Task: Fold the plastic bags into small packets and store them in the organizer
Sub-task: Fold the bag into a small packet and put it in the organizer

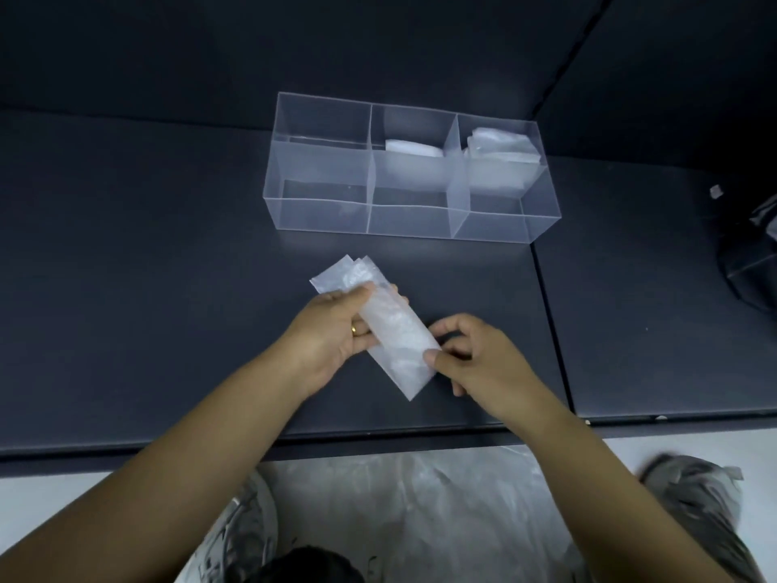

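Seemingly aloft — both hands (332,330) (479,355) grip bag (399,334).

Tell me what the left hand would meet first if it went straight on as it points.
Past the folded bag it grips, the left hand would likely meet the organizer's front wall near its middle, though depth is unclear.

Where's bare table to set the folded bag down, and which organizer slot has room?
Bare table: wide patch left of the organizer and left hand; narrower band between the organizer's front wall and the folded bag. Left compartment looks empty; middle holds a packet, right a stack. Crowded: around the right hand and by the black bag.
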